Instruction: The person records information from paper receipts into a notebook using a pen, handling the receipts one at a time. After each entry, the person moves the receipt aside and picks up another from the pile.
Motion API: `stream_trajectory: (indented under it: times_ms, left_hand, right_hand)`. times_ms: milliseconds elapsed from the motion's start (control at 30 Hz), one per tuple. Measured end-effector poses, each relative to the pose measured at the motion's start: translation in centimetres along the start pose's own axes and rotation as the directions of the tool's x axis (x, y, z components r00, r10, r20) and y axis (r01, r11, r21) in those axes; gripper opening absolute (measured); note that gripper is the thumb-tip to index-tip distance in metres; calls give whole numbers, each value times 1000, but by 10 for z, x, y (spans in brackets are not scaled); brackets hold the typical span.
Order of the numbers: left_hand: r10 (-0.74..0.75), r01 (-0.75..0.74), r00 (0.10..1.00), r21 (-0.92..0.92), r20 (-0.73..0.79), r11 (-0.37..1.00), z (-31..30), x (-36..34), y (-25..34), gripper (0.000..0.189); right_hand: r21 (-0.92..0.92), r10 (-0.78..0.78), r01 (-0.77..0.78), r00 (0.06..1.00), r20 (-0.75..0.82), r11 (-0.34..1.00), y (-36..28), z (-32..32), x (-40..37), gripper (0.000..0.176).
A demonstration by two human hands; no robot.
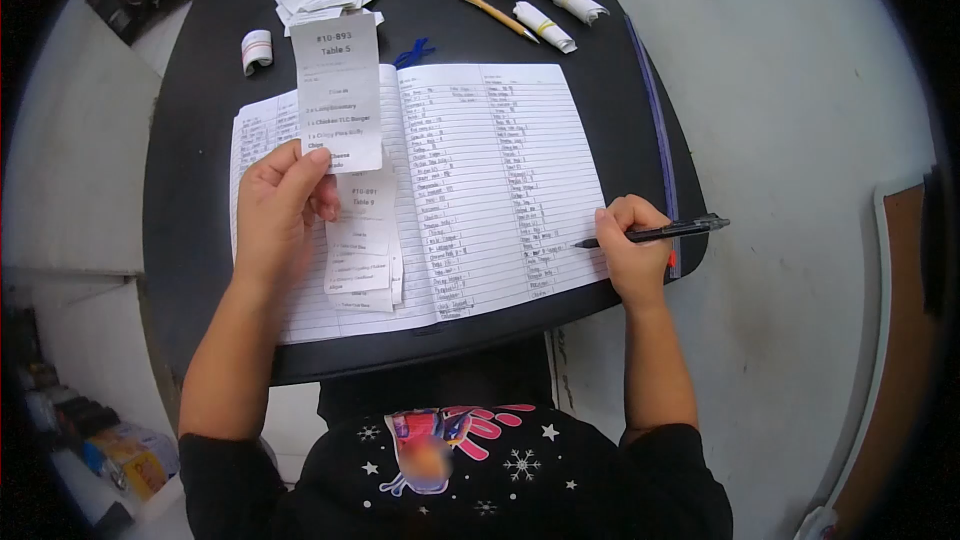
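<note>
The left hand [283,192] pinched a slip [338,85] near its bottom, leaving most print exposed, presumably for reading; the right hand [637,248] grasped a pen [690,227] as if for writing. Between them lay the open notebook [485,200].

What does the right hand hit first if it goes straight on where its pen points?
Likely the notebook's right page, met by the pen ahead of the right hand itself; whether the tip touches the page now is unclear.
</note>
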State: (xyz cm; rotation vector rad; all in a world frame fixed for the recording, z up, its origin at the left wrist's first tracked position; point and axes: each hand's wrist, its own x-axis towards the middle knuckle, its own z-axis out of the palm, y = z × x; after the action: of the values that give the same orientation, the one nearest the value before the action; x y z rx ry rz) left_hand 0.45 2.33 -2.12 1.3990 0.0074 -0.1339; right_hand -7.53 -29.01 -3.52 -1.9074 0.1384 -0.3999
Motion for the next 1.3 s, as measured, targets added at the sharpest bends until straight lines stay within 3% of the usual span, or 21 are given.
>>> stream_trajectory:
  times_ms: [267,867,1300]
  left_hand:
    - [-57,57,998,-17,22,998,1,-2,7,17]
    - [3,-3,1000,-4,16,1000,0,0,1,17]
    - [-38,38,998,-13,43,999,0,-3,6,19]
  right_hand:
    - [1,10,-10,1000,-10,1000,0,1,0,30]
    - [-3,-4,4,1000,18,1000,0,12,16,29]
    - [-19,-15,15,1000,3,1000,2,13,14,29]
